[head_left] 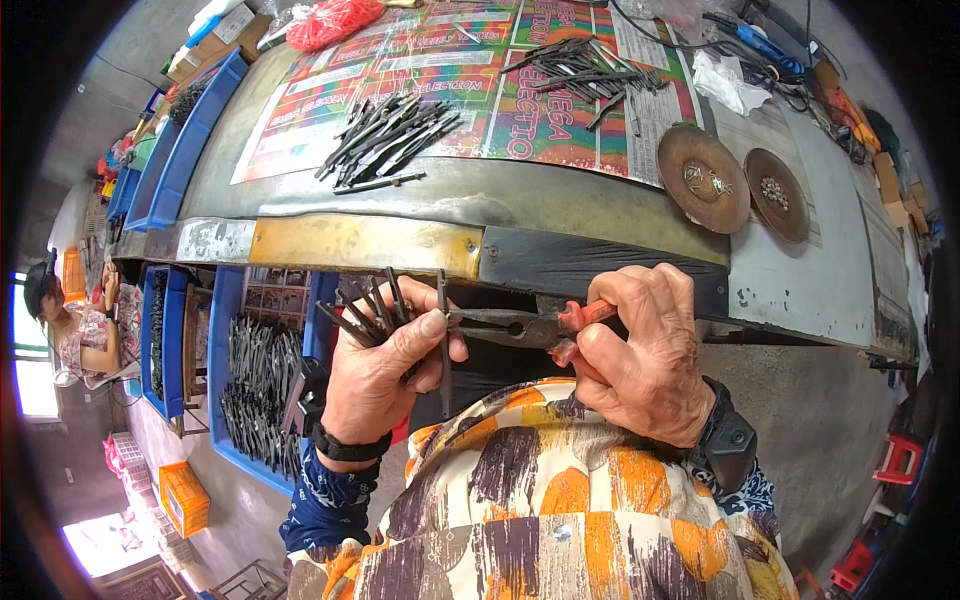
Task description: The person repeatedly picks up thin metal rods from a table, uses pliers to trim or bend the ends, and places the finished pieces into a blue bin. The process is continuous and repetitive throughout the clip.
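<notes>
My left hand (pixel 385 385) is closed around a bunch of thin black sticks (pixel 368 318), which fan out past its fingers. One more black stick (pixel 446 385) stands upright between its thumb and fingertips. My right hand (pixel 650 360) grips a pair of pliers (pixel 515 327) by the red handles. The pliers' dark jaws point left and reach the single stick beside my left thumb; whether they bite on it or only touch it, I cannot tell. Both hands are just in front of the worktable's near edge.
On the worktable (pixel 420 205) lie two piles of black sticks (pixel 385 140), (pixel 590 75). Two rusty round dishes (pixel 690 140), (pixel 785 228) with small metal pieces stand at the right. A blue crate (pixel 222 385) full of black sticks is at lower left. Another person (pixel 95 325) sits far left.
</notes>
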Motion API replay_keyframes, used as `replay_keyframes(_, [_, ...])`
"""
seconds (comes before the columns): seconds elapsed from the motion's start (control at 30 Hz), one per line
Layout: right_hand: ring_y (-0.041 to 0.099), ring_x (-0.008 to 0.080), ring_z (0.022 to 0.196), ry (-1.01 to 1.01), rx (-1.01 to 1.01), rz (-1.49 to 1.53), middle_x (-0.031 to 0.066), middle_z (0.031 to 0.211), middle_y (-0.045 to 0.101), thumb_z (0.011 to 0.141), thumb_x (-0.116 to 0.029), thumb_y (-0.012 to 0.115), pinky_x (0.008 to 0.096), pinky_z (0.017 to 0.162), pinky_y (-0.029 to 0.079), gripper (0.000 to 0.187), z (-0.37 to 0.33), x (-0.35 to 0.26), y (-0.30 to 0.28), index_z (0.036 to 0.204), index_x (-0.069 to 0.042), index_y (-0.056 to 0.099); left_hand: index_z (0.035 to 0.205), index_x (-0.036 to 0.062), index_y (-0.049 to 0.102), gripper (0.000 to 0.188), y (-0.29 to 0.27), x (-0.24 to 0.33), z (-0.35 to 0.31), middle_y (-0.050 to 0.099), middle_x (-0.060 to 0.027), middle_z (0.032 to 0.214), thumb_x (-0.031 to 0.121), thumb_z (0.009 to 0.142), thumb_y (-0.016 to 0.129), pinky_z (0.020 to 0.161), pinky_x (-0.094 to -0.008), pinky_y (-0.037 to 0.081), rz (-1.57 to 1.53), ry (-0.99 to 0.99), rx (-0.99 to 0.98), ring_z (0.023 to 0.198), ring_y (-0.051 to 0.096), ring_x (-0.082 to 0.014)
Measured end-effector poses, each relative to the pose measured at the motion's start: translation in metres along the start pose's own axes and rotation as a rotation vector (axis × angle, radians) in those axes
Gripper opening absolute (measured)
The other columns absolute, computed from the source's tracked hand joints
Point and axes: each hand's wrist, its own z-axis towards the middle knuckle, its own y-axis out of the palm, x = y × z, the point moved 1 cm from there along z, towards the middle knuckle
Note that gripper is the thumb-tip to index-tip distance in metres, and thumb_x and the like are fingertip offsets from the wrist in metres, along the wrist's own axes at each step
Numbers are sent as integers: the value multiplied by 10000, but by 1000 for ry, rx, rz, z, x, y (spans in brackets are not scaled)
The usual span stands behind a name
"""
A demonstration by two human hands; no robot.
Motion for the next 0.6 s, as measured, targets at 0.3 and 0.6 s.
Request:
replay_keyframes(0.3, [530,263,855,-34,-46,45,108,961,524,691,-106,724,408,730,421,201,1,3,2,833,-65,587,1048,-7,596,113,0,-2,-1,705,-131,793,38,956,645,455,-197,386,93,0,-51,518,524,-65])
replay_keyframes(0.6, [565,327,725,9,-35,439,157,867,556,640,35,687,418,609,476,220,5,3,3,820,18,563,950,29,648,182,-3,0,-6,694,-65,838,30,829,784,645,-271,520,716,377,-48,712,667,-133])
